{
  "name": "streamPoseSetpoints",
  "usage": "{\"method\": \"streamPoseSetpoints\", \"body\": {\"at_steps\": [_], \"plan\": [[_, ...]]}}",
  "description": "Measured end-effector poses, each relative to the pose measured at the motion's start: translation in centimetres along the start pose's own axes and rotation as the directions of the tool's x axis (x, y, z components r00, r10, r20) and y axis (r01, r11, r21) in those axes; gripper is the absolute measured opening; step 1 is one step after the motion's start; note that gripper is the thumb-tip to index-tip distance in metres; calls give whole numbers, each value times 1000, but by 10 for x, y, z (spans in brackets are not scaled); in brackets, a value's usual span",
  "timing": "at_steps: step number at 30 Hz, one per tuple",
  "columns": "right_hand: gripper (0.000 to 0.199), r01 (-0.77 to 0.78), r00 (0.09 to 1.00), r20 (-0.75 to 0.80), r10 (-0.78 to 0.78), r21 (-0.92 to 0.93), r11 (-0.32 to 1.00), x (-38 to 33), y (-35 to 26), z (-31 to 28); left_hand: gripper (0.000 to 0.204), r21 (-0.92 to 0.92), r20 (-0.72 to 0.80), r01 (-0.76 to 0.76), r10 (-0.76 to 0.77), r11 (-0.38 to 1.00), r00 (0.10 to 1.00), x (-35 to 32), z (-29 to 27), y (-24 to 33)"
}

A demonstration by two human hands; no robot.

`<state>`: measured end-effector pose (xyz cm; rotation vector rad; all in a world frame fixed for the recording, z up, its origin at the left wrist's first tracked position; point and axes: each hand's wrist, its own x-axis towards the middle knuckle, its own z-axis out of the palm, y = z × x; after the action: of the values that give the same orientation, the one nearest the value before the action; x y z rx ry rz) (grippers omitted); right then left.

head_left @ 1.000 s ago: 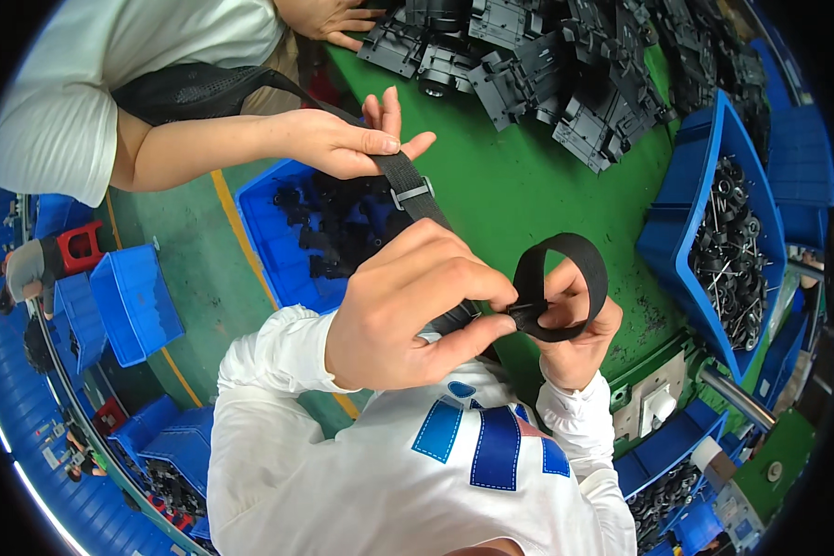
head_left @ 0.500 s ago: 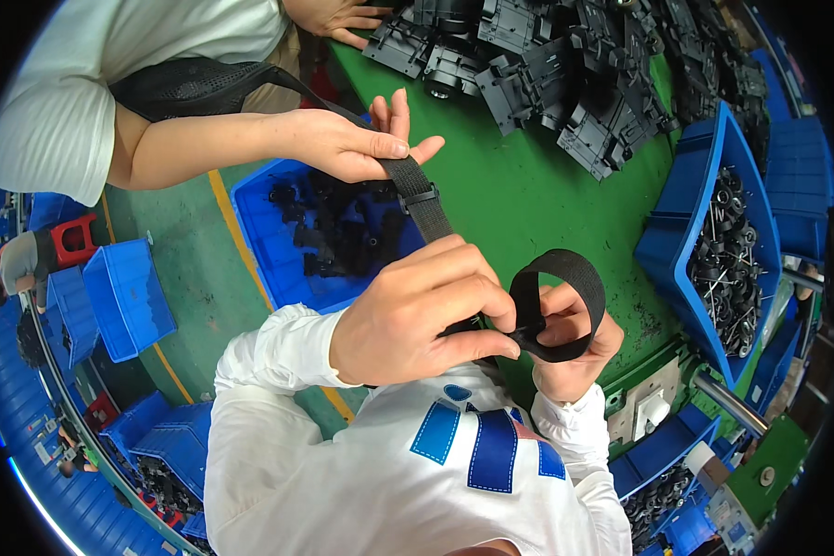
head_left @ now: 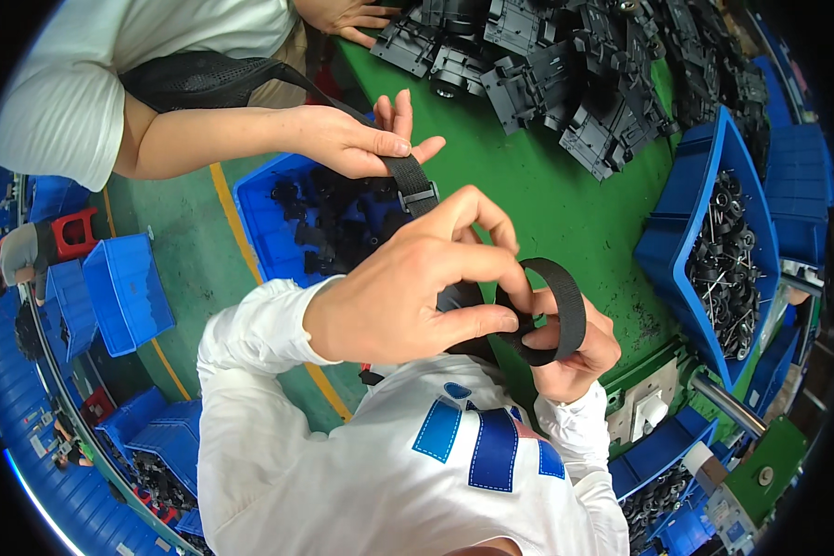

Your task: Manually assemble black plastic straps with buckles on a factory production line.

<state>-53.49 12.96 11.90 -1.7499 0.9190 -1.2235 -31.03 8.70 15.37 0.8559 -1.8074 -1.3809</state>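
Note:
A black webbing strap [head_left: 570, 301] curls into a loop between my two hands. My left hand [head_left: 412, 283] pinches the loop's near-left side between thumb and forefinger, its other fingers raised and bent. Below and right of the loop, my right hand [head_left: 579, 352] has its fingers bent round the strap; some of them are hidden behind it. The strap passes behind my left hand toward a slide buckle [head_left: 420, 196]. Beyond that buckle, a co-worker's hand [head_left: 357, 141] holds the strap with the thumb on top. A black mesh piece [head_left: 204, 82] hangs along that person's forearm.
Black plastic parts [head_left: 528, 83] are heaped on the green table [head_left: 491, 185] at the far side. A blue bin [head_left: 681, 222] of small black parts with metal pins stands at right. Another blue bin [head_left: 259, 199] with black parts sits left of the table. A metal bar [head_left: 732, 403] juts out at lower right.
My left hand has shifted slightly left, and its fingers have lifted and spread from a tighter grip. The loop has turned and narrowed. The co-worker's hand stays nearly still.

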Motion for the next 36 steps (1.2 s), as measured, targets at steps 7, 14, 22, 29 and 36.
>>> {"method": "streamPoseSetpoints", "body": {"at_steps": [7, 14, 22, 29, 36], "plan": [[15, 86, 993, 85, -85, -9, 996, 5, 3, -2, 13, -145, 245, 221, -182, 964, 952, 14, -13, -3], [15, 21, 991, 132, -23, 14, 1000, 6, 0, -3, 13, -152, 339, 127, -69, 980, 938, 12, -10, -13], [16, -42, 991, 131, 36, 47, 998, 9, -3, -3, 6, 44, 218, -188, 174, 981, 960, 5, 1, -23], [16, -38, 991, 131, 36, 9, 999, 10, -4, -2, 6, -114, 274, 38, -5, 993, 962, 7, -9, -18], [15, -55, 988, 143, 52, 20, 998, 13, -6, 0, 4, 9, 360, -94, 85, 995, 929, 12, -14, -22]]}}
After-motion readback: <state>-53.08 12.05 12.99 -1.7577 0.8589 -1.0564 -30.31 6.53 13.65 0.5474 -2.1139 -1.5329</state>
